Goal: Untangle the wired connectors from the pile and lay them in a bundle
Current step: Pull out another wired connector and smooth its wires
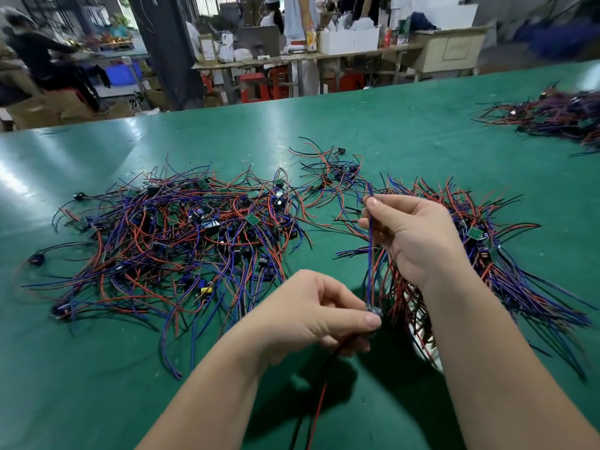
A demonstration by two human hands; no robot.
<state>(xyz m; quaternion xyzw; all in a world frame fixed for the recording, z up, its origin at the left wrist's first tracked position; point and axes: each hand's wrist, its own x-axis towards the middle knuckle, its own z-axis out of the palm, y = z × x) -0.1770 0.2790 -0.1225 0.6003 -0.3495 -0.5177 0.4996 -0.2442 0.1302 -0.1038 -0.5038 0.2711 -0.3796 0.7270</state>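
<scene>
A small dark round connector is pinched in the left hand above the green table mat, and its thin blue wire is pinched upright by the right hand, between the tangled red, blue and black wire pile and the straightened bundle.

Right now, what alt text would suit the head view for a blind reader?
The right hand pinches a blue wire near its top while the left hand holds its connector, above a green table. A tangled pile lies left, a bundle right.
</scene>
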